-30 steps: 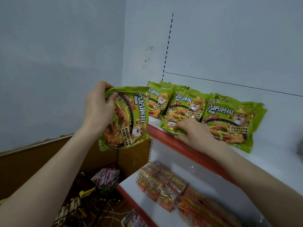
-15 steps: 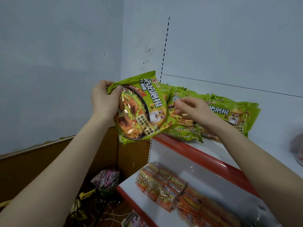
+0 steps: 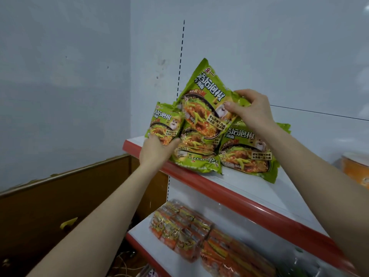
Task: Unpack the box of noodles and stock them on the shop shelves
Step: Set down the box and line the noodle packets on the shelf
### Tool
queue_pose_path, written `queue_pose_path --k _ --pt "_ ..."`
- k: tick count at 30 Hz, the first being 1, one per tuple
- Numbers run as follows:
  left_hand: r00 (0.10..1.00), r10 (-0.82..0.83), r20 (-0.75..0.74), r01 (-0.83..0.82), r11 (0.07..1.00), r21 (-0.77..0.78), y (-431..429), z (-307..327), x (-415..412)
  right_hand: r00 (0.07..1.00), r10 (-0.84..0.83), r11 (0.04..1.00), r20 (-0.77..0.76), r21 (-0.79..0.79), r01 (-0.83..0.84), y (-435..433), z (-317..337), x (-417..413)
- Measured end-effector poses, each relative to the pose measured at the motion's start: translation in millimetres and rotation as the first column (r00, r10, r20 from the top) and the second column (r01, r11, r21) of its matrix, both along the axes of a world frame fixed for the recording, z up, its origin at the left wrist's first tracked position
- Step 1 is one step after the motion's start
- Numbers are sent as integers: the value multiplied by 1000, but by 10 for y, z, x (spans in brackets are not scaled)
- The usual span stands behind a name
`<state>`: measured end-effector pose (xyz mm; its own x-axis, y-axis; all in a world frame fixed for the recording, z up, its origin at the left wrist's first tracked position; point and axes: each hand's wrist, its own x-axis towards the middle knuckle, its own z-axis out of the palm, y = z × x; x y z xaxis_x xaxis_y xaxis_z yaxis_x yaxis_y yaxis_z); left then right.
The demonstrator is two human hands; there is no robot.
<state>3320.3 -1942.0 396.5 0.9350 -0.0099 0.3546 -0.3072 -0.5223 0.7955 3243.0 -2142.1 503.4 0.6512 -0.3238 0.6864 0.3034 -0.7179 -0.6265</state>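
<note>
Noodle packet [image 3: 201, 110] now in right hand [image 3: 252, 111], raised

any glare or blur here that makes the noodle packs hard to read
Head view: dim, flat light, no hard shadows; glare whitens the mascot on the raised noodle pack in the right hand; the left noodle pack in the left hand reads fine; the orange packs on the lower shelf and the orange cup look soft.

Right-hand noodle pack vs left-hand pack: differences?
Pose: right-hand pack high and tilted over the stack; left-hand pack lower, nearly upright at the left end of the shelf. Grip: right hand pinches its pack's right edge; left hand holds its pack from below. Both share the green design.
</note>
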Motion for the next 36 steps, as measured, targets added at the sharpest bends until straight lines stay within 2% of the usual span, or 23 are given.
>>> queue_pose_path --k 1,2,4,8,11,14,20,24,26,28,30,31,32,33,36 --pt "999 11 -52 -4 990 138 -38 -58 -4 999 -30 999 18 -43 30 -47 11 42" --pt "995 15 -97 5 977 212 -73 -97 6 998 -54 995 27 -82 56 -87 19 88" --pt "985 -14 -171 55 970 236 -134 -94 12 995 -92 986 28 -137 94 -158 26 184" --pt "981 -64 -182 88 988 130 -133 -15 22 996 -87 981 -19 -174 82 -240 28 374" --pt "979 -104 -173 84 990 -116 3 92 -26 995 -69 978 -70 -199 54 -260 41 510" --pt "990 -99 -105 63 949 -309 234 244 -95 990 -68 968 -121 -249 36 -250 42 638" --pt "994 40 105 -11 966 -258 636 505 -297 934 -63 929 -351 -362 -74 -164 -75 805" --pt "980 95 174 -56 975 -215 723 490 -331 905 -143 886 -401 -460 -64 -132 -221 885" --pt "977 106 185 -63 972 -226 737 481 -354 895 -260 815 -362 -580 2 -114 -247 892" --pt "979 95 182 -50 971 -236 741 477 -373 894 -374 669 -247 -739 76 -83 -259 876" --pt "986 68 155 -25 964 -265 731 469 -392 891 -425 536 -159 -838 105 -66 -265 875" --pt "988 53 145 -11 960 -280 721 465 -403 891 -430 511 -148 -853 105 -66 -265 879" --pt "989 39 145 4 959 -285 710 464 -416 894 -420 526 -154 -844 101 -68 -257 883" --pt "988 23 153 21 959 -283 701 465 -426 907 -383 595 -177 -798 95 -61 -237 872" --pt "983 -30 181 80 958 -277 663 480 -459 978 -89 877 -188 -480 -12 46 -115 736"
